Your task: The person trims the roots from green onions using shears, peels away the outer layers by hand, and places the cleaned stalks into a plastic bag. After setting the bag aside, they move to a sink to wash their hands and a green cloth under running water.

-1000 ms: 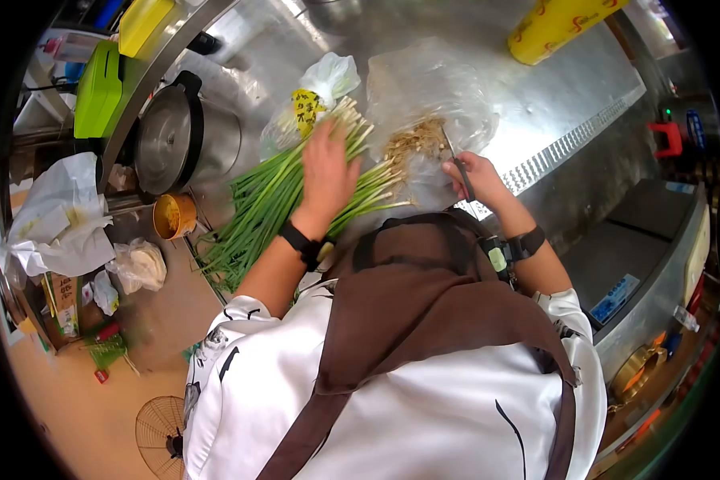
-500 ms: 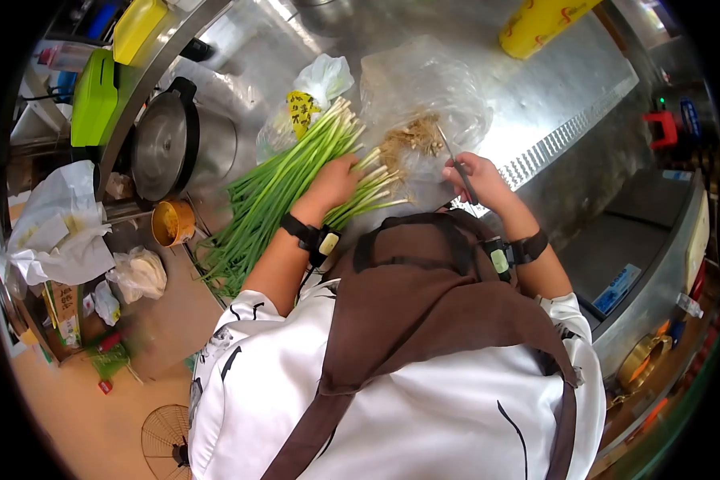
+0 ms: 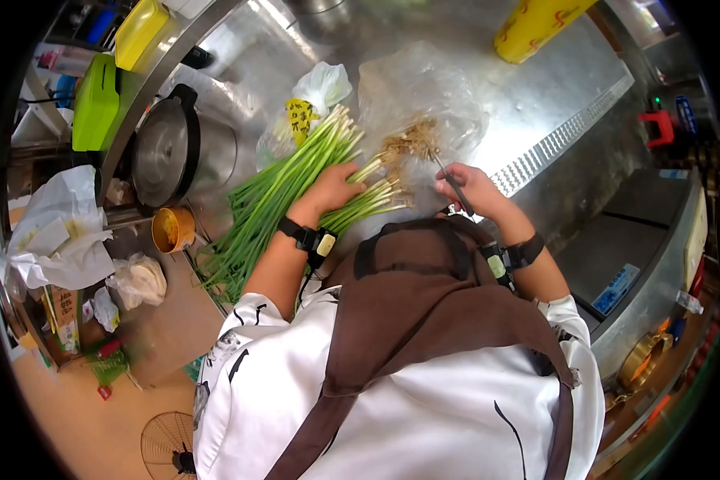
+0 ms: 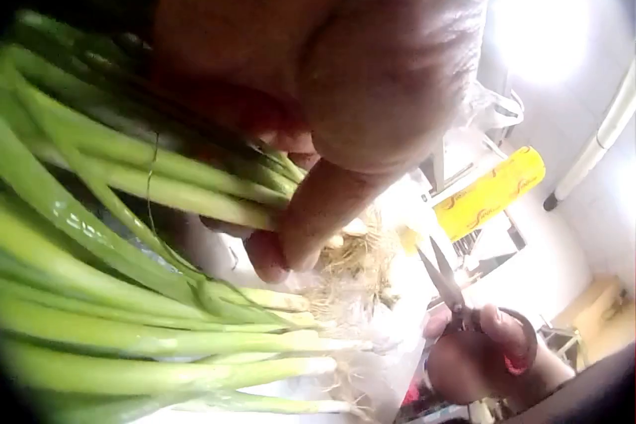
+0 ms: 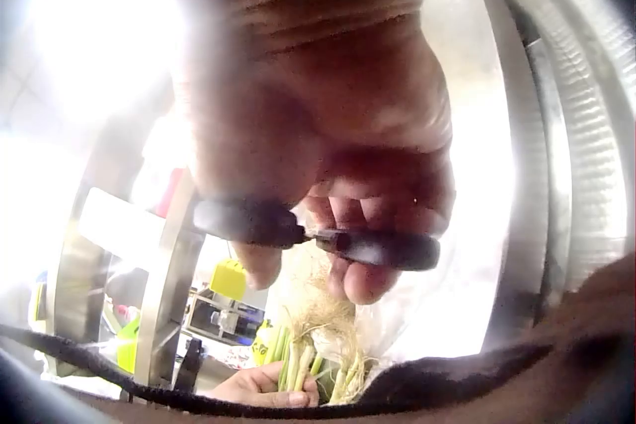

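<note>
In the head view the left hand (image 3: 333, 190) lies on a pile of green onions (image 3: 276, 186); the left wrist view shows its thumb and fingers pinching several stalks (image 4: 189, 193) near the white root ends. The right hand (image 3: 474, 192) holds dark-handled scissors (image 3: 456, 190), fingers in the handles. In the left wrist view the scissors' blades (image 4: 443, 275) stand slightly apart, to the right of the roots. A heap of cut brown roots (image 3: 412, 140) sits between the hands, on a clear plastic bag (image 3: 448, 88).
A white bag with yellow tape (image 3: 302, 116) lies behind the onions. At the left stand a lidded pot (image 3: 162, 152) and an orange tub (image 3: 168, 230). A yellow roll (image 3: 536, 30) is at the back right, and a perforated metal strip (image 3: 556, 144) runs along the right.
The left hand has come down from on top of the pile to the stalks near the root ends and now pinches several. The right hand with the scissors has shifted slightly left and down.
</note>
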### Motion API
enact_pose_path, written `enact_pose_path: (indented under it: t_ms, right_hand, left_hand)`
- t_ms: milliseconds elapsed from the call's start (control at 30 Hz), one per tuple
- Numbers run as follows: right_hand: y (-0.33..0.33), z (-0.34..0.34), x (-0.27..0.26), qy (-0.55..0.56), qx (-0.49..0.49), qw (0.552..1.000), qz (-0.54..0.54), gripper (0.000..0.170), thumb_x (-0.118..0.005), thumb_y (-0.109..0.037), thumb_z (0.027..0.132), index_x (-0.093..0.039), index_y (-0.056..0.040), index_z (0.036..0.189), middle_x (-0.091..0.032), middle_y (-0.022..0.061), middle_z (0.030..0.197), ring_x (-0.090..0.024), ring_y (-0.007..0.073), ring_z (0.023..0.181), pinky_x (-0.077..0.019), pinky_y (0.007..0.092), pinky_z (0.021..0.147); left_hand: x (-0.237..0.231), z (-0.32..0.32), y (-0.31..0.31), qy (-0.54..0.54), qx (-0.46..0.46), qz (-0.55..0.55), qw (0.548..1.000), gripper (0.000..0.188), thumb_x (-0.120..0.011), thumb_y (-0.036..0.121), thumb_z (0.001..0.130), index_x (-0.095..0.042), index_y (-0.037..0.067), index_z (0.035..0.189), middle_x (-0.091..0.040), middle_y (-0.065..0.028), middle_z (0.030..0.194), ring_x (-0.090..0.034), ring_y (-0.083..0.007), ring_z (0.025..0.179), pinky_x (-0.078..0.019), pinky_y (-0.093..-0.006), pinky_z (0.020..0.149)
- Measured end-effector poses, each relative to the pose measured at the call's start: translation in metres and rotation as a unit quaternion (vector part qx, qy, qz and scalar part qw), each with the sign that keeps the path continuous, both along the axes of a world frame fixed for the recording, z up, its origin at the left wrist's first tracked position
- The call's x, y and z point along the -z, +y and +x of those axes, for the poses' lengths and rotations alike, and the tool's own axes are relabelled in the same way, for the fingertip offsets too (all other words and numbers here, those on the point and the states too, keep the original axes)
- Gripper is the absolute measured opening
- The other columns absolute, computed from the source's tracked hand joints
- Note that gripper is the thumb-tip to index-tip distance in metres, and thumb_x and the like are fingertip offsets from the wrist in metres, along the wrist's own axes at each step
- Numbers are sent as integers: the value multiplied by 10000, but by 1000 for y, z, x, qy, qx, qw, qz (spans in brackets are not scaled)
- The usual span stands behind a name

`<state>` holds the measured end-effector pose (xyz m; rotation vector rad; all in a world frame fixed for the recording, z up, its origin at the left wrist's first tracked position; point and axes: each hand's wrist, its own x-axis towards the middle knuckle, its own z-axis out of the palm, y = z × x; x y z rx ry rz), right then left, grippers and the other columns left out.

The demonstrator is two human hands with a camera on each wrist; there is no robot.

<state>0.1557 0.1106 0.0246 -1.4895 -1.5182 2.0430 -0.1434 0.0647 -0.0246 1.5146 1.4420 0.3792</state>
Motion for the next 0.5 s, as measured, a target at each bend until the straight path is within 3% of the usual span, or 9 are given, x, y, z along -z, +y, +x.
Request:
enact_pose_path:
  t_ms: [33,67,133,200,333,400,500]
  right_hand:
    - [0,0,-1,1,-22,1000,5,303,-655,-238,833,-555,-10,1006,-538,7,627,-489,67,500,-395,207,459]
    - [-1,1,6,20,-35,999,6,408,-693,-304,803,-553,24,1000,-533,4,655,-472,73,535,-406,222,469]
    - [-4,-5,7,31,-63,998,0,398,-694,-309,801,-561,18,986,-538,6,665,-476,80,544,-401,227,480]
    - [-4,-12,17,38,-128,991,32,397,-698,-340,790,-583,8,944,-554,24,679,-490,108,588,-400,256,538]
    - [-2,-23,18,-4,-166,981,100,440,-683,-405,780,-592,-10,952,-562,51,669,-503,141,633,-416,281,606]
    - [-1,-25,21,9,-141,986,86,440,-678,-412,782,-592,-13,947,-560,57,672,-504,143,636,-416,285,604]
    - [2,-27,28,8,-124,989,80,439,-671,-420,784,-590,-17,936,-557,77,674,-512,161,639,-419,298,603]
  left_hand:
    - [-5,0,3,-22,-22,-48,998,210,-636,79,817,-612,-7,1007,-651,-53,865,-580,-119,796,-450,-263,748]
    - [-10,1,4,-21,-21,-46,998,210,-636,79,817,-612,-7,1007,-651,-53,865,-580,-119,796,-450,-263,748]
    - [-18,1,6,-176,-110,-112,972,190,-647,84,814,-632,-26,968,-663,-54,865,-598,-110,788,-462,-255,731]
    - [-25,3,13,-169,-110,-107,974,186,-645,84,816,-635,-30,962,-665,-54,863,-605,-109,786,-467,-252,724]
    - [-41,16,24,-211,-129,-146,958,198,-625,142,847,-642,-23,954,-673,-71,877,-587,-105,715,-462,-240,669]
    - [-43,24,27,-230,-148,-182,944,226,-608,207,873,-650,-2,950,-673,-64,870,-544,-92,648,-442,-228,617]
    - [-32,30,27,-238,-158,-177,942,201,-605,186,865,-662,-3,907,-675,-44,826,-542,-78,626,-440,-217,573]
